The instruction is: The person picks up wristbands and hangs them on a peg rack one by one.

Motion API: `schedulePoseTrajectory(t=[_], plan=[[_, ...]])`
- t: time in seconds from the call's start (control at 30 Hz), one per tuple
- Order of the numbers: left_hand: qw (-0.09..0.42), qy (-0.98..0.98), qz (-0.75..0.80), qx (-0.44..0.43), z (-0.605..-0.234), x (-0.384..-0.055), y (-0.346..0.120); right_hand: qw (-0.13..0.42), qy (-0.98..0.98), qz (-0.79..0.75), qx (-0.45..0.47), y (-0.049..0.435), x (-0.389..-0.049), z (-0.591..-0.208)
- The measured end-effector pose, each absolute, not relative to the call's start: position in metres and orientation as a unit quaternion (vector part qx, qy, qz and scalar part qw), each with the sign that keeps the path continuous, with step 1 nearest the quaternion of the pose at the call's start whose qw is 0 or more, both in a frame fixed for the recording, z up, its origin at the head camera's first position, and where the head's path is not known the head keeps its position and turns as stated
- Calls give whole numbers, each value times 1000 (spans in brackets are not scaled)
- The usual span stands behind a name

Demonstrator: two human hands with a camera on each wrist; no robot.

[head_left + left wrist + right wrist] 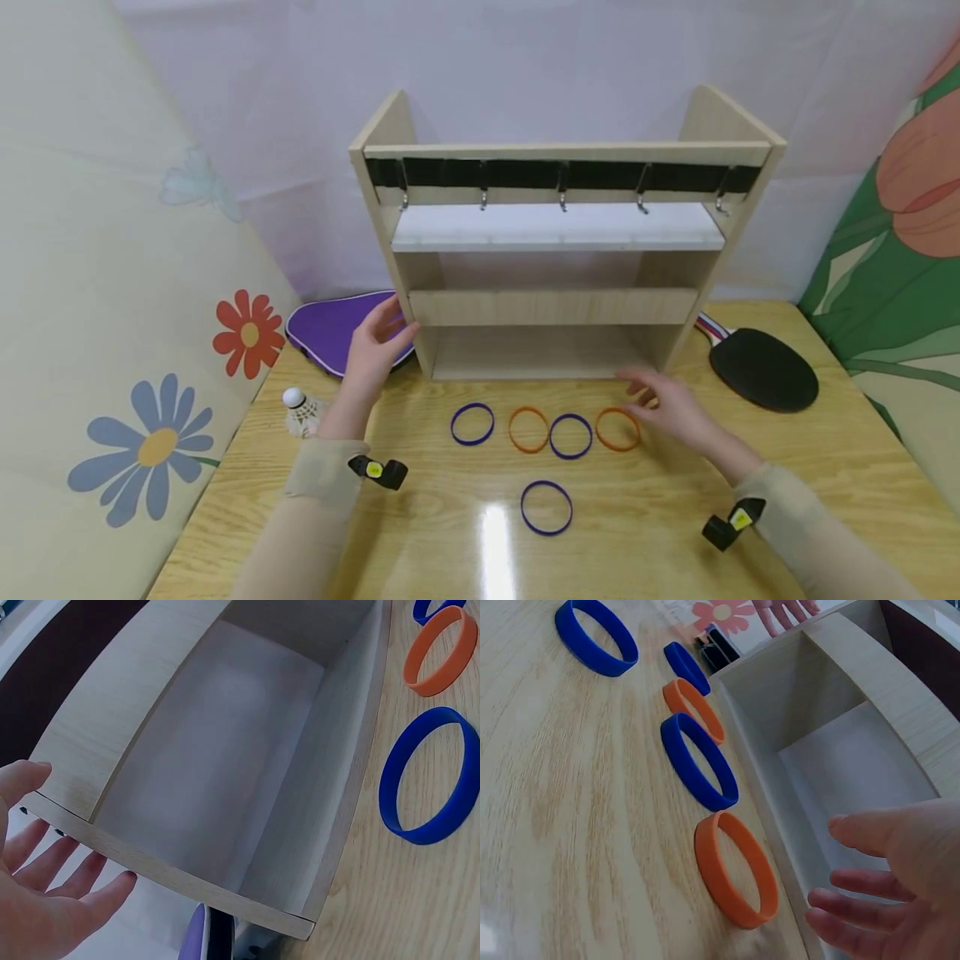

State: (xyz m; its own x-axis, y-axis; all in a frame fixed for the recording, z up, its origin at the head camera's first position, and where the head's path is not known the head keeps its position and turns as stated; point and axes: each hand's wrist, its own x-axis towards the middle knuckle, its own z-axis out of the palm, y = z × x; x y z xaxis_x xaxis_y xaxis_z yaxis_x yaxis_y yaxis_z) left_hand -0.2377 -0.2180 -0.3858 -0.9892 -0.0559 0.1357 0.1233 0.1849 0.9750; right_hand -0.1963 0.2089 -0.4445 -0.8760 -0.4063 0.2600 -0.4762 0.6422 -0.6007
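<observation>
A light wooden rack with a row of metal hooks on a black strip stands on the table. My left hand is at its left side panel. In the left wrist view, the thumb is by the front edge and the spread fingers are along the outside. Before the rack's lower right corner hovers my right hand, fingers loosely bent and nothing in them. Closest to it lies an orange wristband. Another orange wristband and blue wristbands share that row; one blue wristband lies nearer me.
A purple paddle case lies behind my left hand, with a shuttlecock in front of it. Right of the rack is a black table tennis paddle. A flower-patterned wall covering borders the table at left.
</observation>
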Motion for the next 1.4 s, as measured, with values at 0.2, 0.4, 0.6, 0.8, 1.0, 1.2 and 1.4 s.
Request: schedulePoseTrajectory(t=[0.2,0.4,0.6,0.8,1.0,1.2,1.4], plan=[[72,-753,-654,-14,-387,-240,-217,32,-915,329,231,212,-200,-452],[80,-747,-659,-8,-387,-240,-217,26,-914,327,239,214,-204,-462],[84,-741,-666,7,-387,-242,-216,0,-916,324,236,216,-204,-469],[95,-748,-657,19,-388,-245,-216,-13,-917,326,229,218,-203,-473],[96,-750,-654,29,-387,-247,-215,-19,-922,320,217,216,-202,-473],[86,-747,-658,36,-387,-248,-214,-29,-928,317,196,215,-202,-474],[86,-736,-671,34,-388,-249,-212,-47,-927,327,178,217,-203,-474]])
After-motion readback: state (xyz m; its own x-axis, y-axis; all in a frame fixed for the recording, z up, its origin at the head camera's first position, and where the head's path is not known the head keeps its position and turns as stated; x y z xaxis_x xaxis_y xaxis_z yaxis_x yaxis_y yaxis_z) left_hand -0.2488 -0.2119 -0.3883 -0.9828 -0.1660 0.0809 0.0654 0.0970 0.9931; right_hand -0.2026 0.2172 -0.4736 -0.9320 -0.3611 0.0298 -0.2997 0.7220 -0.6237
